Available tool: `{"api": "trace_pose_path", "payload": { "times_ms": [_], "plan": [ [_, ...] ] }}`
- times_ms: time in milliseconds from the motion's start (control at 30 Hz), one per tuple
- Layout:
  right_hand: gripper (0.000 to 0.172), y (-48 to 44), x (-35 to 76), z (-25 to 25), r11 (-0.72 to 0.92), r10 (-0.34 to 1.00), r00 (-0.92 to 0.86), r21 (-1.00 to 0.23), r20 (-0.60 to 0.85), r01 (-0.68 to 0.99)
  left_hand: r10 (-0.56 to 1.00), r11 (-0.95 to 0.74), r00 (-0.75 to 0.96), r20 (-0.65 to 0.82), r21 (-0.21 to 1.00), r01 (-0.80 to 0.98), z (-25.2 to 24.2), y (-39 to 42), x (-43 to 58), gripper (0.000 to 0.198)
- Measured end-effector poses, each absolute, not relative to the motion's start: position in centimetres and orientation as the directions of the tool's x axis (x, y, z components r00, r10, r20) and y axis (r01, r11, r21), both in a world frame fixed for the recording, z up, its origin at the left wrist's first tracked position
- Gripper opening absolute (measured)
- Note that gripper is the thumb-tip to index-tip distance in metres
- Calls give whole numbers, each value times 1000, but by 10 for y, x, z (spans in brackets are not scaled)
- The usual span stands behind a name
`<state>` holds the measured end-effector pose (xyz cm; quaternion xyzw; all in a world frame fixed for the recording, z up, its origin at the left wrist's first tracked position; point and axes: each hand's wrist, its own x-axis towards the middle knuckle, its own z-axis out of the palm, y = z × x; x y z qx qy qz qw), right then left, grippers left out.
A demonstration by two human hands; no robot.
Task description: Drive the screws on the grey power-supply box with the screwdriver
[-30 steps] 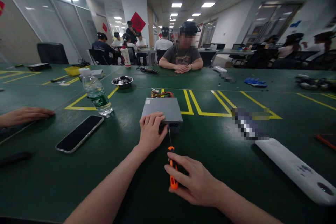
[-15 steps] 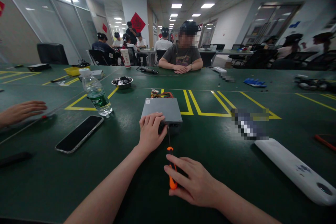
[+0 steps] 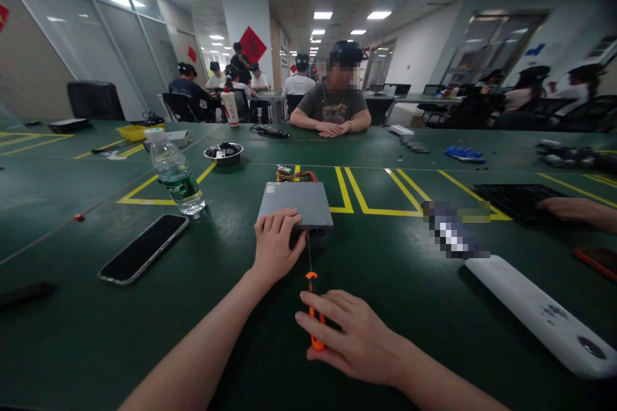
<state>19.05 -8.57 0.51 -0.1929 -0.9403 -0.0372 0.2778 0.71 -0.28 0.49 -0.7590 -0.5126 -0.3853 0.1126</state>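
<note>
A grey computer power supply point(image 3: 301, 198) lies on the green table, its bundle of coloured wires point(image 3: 296, 174) at the far side. My left hand point(image 3: 278, 241) grips its near left edge, fingers over the top and thumb at the front face. In my right hand point(image 3: 347, 334) is a screwdriver point(image 3: 315, 327) with an orange and black handle, held between fingertips and thumb. The shaft points away from me to the near face of the power supply, beside my left thumb. What its tip touches is too small to make out.
Left of the power supply are a phone point(image 3: 144, 248), a water bottle point(image 3: 176, 173) and a metal bowl point(image 3: 223, 153) of small parts. A long white object point(image 3: 535, 311) lies at right. Another person's hand point(image 3: 576, 210) is on a black flat item point(image 3: 518, 200). Someone point(image 3: 332, 103) sits opposite.
My right fingers have shifted slightly on the screwdriver handle. Another person's hand has left the left side, and a hand with a black flat item has appeared at right.
</note>
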Motion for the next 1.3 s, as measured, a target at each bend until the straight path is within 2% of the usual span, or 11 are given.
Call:
{"api": "trace_pose_path", "payload": {
  "times_ms": [200,333,400,467,600,700,833,967,1133,1300],
  "plan": [
    [29,-85,197,-3,924,316,-682,-52,659,378,698,-443,177,694,224,868,5,-3,7,22],
    [38,-87,196,0,918,376,-725,-128,577,375,694,-446,176,698,224,867,5,-3,7,22],
    [37,-89,195,4,919,380,-769,-112,515,379,694,-448,176,698,228,864,5,-3,7,21],
    [33,-89,194,6,923,358,-782,-69,511,378,695,-451,176,697,231,862,5,-3,7,21],
    [27,-88,196,3,929,306,-707,-37,638,368,699,-450,177,693,235,862,5,-3,7,21],
    [30,-87,199,-2,925,323,-641,-88,696,371,702,-446,171,691,240,862,5,-3,7,22],
    [41,-87,199,-2,913,388,-684,-159,618,375,700,-445,168,694,240,863,4,-3,8,21],
    [38,-89,196,4,914,380,-772,-75,510,400,698,-447,164,697,246,860,5,-3,8,21],
    [34,-88,194,2,921,337,-732,-44,593,388,697,-442,162,698,240,864,5,-3,8,22],
    [38,-86,195,-1,907,389,-683,-129,619,400,701,-442,165,694,241,864,5,-3,8,22]
  ]
}}
